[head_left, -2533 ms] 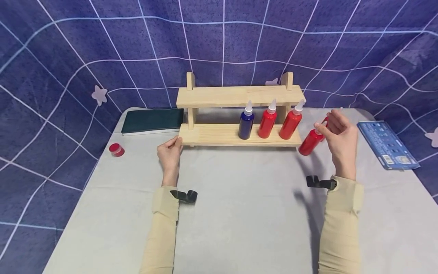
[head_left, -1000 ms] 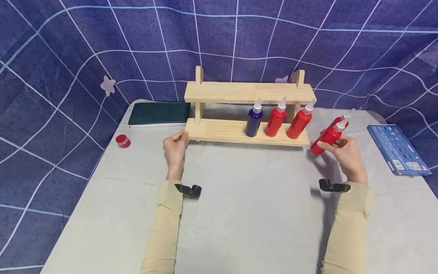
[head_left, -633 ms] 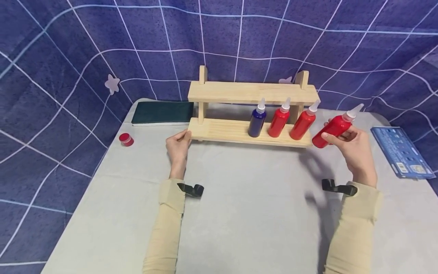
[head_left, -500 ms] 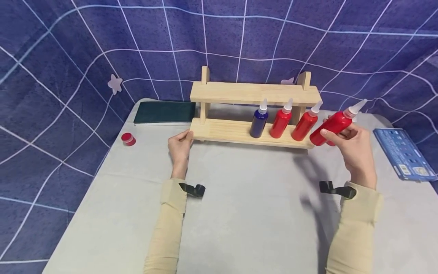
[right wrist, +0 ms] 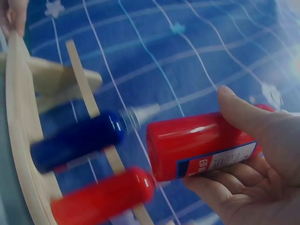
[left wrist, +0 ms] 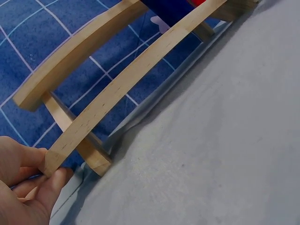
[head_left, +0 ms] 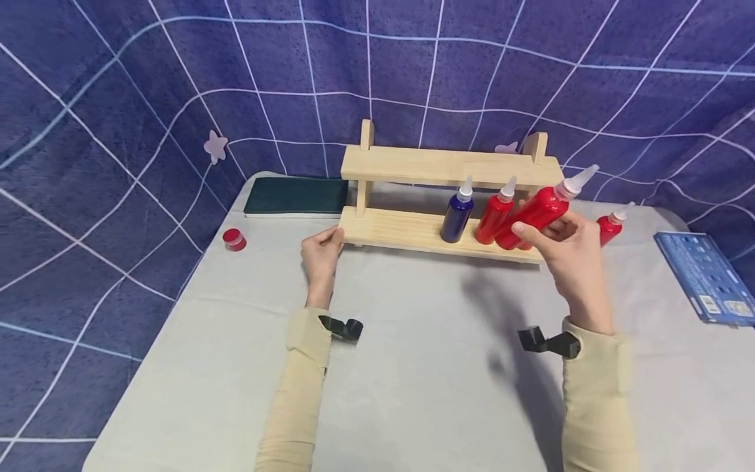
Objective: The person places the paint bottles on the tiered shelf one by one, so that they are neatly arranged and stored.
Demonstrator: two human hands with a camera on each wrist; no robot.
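My left hand (head_left: 321, 257) pinches the left end of the lower shelf of a two-tier wooden rack (head_left: 389, 225); thumb and fingers (left wrist: 55, 180) grip the board's corner in the left wrist view. With my right hand (head_left: 569, 262) I hold a red squeeze bottle (head_left: 541, 208), its white nozzle tilted up to the right, in front of the rack's right end. The label on that red bottle (right wrist: 201, 145) shows in the right wrist view. On the lower shelf stand a dark blue bottle (head_left: 457, 216) and a red bottle (head_left: 493, 216). Another red one there is mostly hidden.
One more red bottle (head_left: 609, 228) stands on the table behind my right hand. A blue flat box (head_left: 708, 275) lies at the far right. A dark green book (head_left: 296, 196) and a small red-lidded jar (head_left: 234, 239) are left of the rack.
My right hand has taken hold of a red bottle from the table right of the rack, lifted it and carried it left. The left hand has kept its grip on the shelf.
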